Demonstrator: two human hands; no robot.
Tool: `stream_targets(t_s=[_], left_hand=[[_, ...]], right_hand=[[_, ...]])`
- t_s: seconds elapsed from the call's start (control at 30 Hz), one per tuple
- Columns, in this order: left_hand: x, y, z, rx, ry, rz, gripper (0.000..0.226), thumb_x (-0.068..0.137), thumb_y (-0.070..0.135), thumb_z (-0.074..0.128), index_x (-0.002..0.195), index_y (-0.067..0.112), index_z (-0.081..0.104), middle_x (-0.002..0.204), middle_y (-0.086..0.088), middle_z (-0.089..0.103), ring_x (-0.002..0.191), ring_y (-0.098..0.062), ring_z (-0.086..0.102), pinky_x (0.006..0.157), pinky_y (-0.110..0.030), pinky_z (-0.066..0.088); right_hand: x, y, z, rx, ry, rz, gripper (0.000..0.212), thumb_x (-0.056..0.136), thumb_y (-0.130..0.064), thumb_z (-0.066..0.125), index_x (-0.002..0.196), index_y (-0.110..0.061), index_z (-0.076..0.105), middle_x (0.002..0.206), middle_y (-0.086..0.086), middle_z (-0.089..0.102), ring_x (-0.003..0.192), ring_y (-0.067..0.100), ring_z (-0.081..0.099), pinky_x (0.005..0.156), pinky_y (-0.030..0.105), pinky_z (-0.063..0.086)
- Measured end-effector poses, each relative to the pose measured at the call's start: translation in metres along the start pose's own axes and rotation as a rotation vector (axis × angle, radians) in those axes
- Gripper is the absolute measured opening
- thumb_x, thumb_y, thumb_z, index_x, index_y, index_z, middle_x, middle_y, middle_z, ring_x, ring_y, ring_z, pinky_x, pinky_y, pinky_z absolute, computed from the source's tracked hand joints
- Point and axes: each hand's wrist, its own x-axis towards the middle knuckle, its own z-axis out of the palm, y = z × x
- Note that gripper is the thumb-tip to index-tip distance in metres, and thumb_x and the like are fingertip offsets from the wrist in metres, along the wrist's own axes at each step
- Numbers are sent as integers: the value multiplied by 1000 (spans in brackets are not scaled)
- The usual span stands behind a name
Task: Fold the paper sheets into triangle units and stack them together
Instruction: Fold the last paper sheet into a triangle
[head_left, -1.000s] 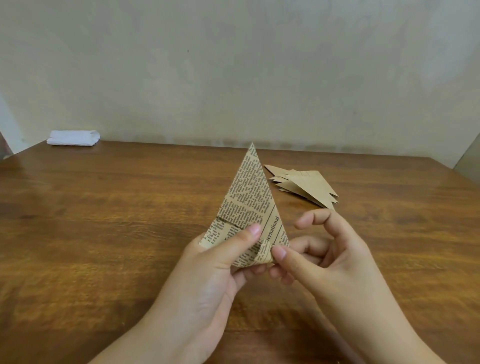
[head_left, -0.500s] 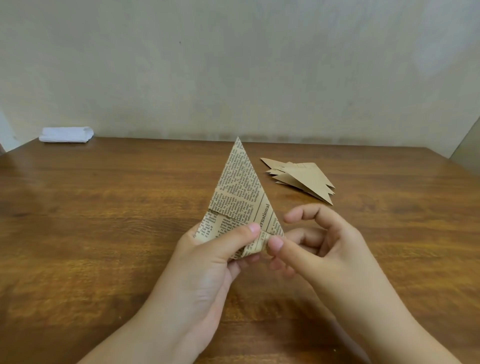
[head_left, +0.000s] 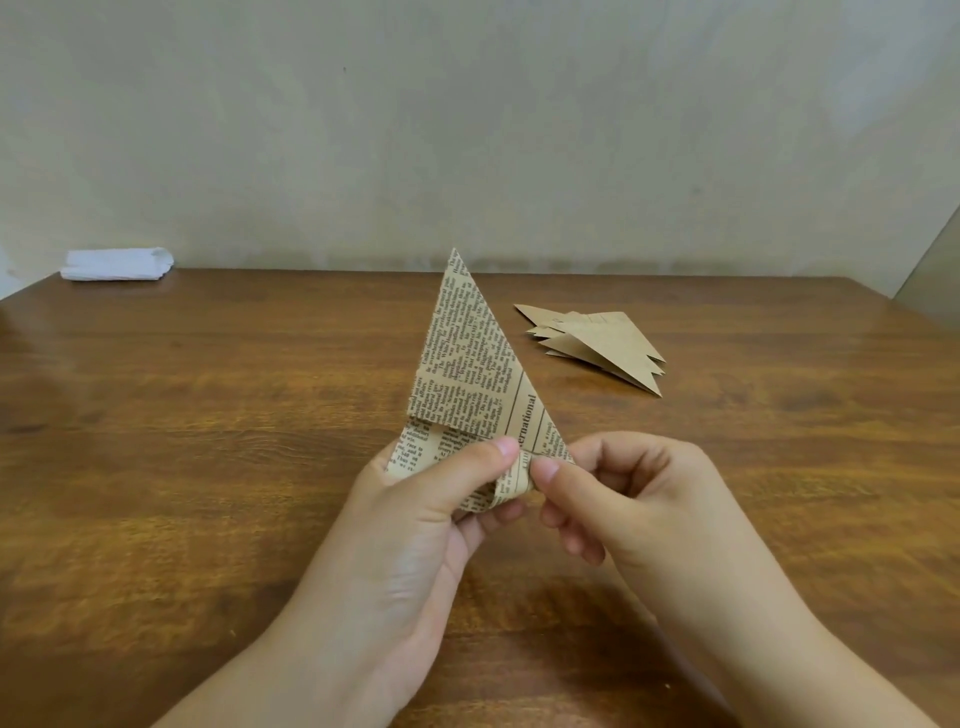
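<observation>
Held above the brown wooden worktop (head_left: 208, 467), the tan newsprint-patterned folded paper triangle (head_left: 470, 364) is pinched at its base by left hand (head_left: 415, 525) and right hand (head_left: 623, 499); light, creasable, probably slippery.

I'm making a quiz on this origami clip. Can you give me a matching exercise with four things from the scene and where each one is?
Things:
1. newsprint paper
2. stack of brown folded triangles
3. white folded cloth
4. right hand

Places:
A. far left corner of the table
B. lying on the table, right of centre
C. pinching the paper's lower right corner
D. held upright, point up

Pairs: 1-D, 2-B, 3-A, 4-C
</observation>
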Motion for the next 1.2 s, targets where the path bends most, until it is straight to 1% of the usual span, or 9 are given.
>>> stream_targets(t_s=[0.17, 0.23, 0.3, 0.4, 0.53, 0.73, 0.9, 1.03, 1.2], left_hand=[[0, -1, -1, 14, -13, -3, 32, 51, 12, 82, 80, 24, 78, 90, -10, 76, 77, -18, 72, 55, -23, 54], [0, -2, -1, 32, -41, 2, 31, 53, 12, 83, 82, 24, 78, 92, -9, 75, 78, -18, 72, 59, -24, 55], [0, -3, 0, 59, -61, 23, 33, 49, 14, 83, 79, 25, 78, 88, -8, 75, 75, -17, 72, 60, -24, 55], [0, -4, 2, 73, -28, 61, 26, 51, 12, 79, 73, 25, 78, 80, -7, 75, 69, -16, 72, 57, -22, 55], [-4, -1, 2, 88, -14, 70, 26, 50, 12, 82, 75, 19, 78, 82, -11, 75, 70, -17, 72, 58, -22, 54], [-5, 1, 3, 107, 26, 65, 29, 47, 16, 78, 76, 18, 77, 81, -10, 75, 66, -14, 70, 56, -21, 53], [-6, 2, 4, 128, 37, 72, 31, 47, 18, 78, 78, 15, 77, 80, -12, 74, 65, -16, 69, 57, -21, 53], [-5, 1, 4, 134, 56, 62, 34, 47, 18, 79, 80, 14, 77, 83, -12, 75, 68, -17, 71, 58, -22, 54], [-7, 3, 5, 157, -24, 20, 28, 53, 14, 76, 81, 13, 77, 84, -14, 75, 71, -18, 71, 61, -22, 55]], right_hand=[[-1, 0, 1, 20, 22, 0, 22, 69, -39, 71, 59, -20, 70, 50, 0, 62, 41, 3, 51, 43, 14, 39], [0, 1, 0, 18, 30, 0, 20, 71, -37, 70, 59, -20, 71, 51, 0, 63, 42, 3, 51, 42, 14, 39], [1, 3, 0, 21, 34, -2, 19, 74, -33, 70, 60, -20, 71, 52, 2, 63, 43, 4, 51, 42, 15, 40], [1, 5, -1, 24, 37, -16, 21, 80, -26, 71, 61, -20, 71, 53, 2, 63, 43, 3, 51, 43, 15, 40], [0, 5, -1, 36, 33, -26, 23, 81, -25, 71, 59, -20, 70, 53, -1, 63, 44, 3, 51, 44, 15, 40], [-1, -1, 0, 86, -2, -1, 22, 69, -41, 69, 59, -21, 71, 53, 0, 64, 45, 3, 53, 44, 15, 41], [-1, 0, 0, 100, 0, 12, 22, 83, -23, 68, 62, -18, 72, 53, 2, 64, 45, 5, 52, 45, 15, 42], [0, 0, 0, 107, -3, 19, 23, 84, -20, 67, 61, -19, 72, 54, 2, 64, 46, 5, 53, 45, 15, 42], [2, 4, -1, 130, 27, 31, 25, 85, -15, 66, 62, -15, 73, 54, 2, 64, 45, 5, 52, 44, 15, 41]])
